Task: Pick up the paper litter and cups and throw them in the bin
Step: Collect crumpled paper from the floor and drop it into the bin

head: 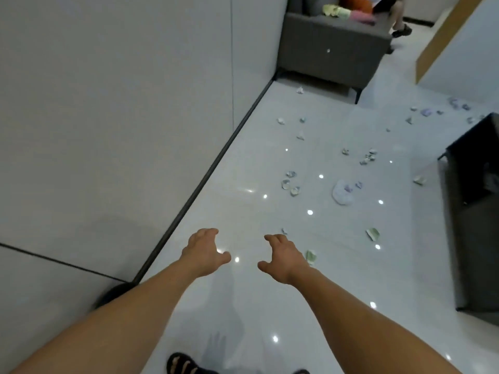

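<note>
Your left hand [204, 252] and right hand [280, 259] hang loosely curled, holding nothing; crumpled pale paper litter [290, 182] and a flattened white cup [342, 192] dot the glossy floor [270, 292].

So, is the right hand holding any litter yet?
Empty: the right hand has loosely curled fingers around nothing; the nearest paper scrap lies on the floor beside it.

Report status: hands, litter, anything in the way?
Left hand and right hand empty, fingers loosely curled. Paper litter scattered on floor ahead; nearest scrap just right of right hand. Black table at right edge.
</note>
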Motion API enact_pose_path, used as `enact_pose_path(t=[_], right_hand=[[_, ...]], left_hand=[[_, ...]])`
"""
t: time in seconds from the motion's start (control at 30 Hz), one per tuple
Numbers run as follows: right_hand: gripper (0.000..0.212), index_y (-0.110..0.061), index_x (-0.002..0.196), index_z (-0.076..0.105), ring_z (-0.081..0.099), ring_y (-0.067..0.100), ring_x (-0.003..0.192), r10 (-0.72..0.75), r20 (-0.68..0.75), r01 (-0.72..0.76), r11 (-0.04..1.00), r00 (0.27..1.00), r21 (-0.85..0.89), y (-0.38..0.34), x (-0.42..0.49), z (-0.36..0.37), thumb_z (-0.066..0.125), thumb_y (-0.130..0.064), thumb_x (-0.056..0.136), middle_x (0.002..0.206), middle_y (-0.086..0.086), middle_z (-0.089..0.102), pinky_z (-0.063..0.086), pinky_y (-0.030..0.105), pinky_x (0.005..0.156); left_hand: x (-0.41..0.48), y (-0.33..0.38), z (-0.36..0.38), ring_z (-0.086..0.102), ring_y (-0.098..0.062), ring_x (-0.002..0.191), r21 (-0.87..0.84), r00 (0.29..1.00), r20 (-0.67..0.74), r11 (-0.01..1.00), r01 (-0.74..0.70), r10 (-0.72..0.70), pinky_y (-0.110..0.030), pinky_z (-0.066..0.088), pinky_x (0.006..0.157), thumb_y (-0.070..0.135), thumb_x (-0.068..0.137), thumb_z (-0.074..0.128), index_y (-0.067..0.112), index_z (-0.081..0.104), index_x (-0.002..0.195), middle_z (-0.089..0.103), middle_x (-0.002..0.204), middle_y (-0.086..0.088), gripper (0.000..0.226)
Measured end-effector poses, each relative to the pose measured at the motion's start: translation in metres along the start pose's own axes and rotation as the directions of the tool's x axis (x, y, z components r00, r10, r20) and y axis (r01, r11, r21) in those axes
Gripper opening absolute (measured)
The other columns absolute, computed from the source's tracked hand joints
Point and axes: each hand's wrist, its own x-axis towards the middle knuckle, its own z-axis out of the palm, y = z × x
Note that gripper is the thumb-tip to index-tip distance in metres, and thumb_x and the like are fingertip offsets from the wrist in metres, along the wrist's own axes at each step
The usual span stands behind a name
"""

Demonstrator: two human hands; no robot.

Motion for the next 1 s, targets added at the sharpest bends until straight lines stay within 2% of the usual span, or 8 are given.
enact_pose_path(t=[0.27,0.5,0.73,1.0], right_hand=[[0.079,-0.021,0.153,0.022,0.031,0.025,0.137,0.198,-0.107,-0.189,0.978,0.974,0.089,0.170,-0.087,-0.076,0.061,-0.043,0.088,0.155,0.002,0.024,0.034,0.037,0.108],[0.079,-0.021,0.153,0.020,0.031,0.026,0.137,0.318,-0.113,-0.302,0.944,0.941,0.136,0.257,-0.099,-0.111,0.061,-0.045,0.089,0.155,0.003,0.023,0.037,0.039,0.106],[0.079,-0.022,0.152,0.019,0.033,0.025,0.135,0.332,-0.035,-0.329,0.941,0.942,0.082,0.306,-0.025,-0.129,0.061,-0.042,0.088,0.154,0.002,0.023,0.039,0.038,0.104],[0.077,-0.025,0.152,0.020,0.039,0.026,0.130,0.318,0.093,-0.322,0.947,0.943,0.022,0.354,0.135,-0.130,0.060,-0.038,0.089,0.152,0.002,0.026,0.041,0.036,0.100]], left_hand=[[-0.011,0.171,0.073,0.027,-0.023,0.139,0.102,0.984,0.111,0.983,-0.153,0.141,-0.041,0.034,0.109,0.041,0.083,0.062,0.018,0.028,0.147,0.026,0.152,-0.003,0.076],[0.014,0.251,0.106,0.032,-0.024,0.136,0.128,0.972,0.169,0.974,-0.185,0.162,-0.038,0.038,0.105,0.040,0.083,0.063,0.018,0.030,0.146,0.029,0.151,-0.004,0.075],[0.106,0.281,0.135,0.036,-0.026,0.133,0.089,0.958,0.262,0.985,-0.147,0.119,-0.036,0.038,0.104,0.038,0.083,0.064,0.017,0.029,0.147,0.031,0.149,-0.007,0.075],[0.263,0.295,0.171,0.037,-0.025,0.134,0.025,0.941,0.335,0.998,-0.050,0.039,-0.035,0.036,0.105,0.038,0.085,0.063,0.016,0.027,0.148,0.029,0.151,-0.006,0.075]])
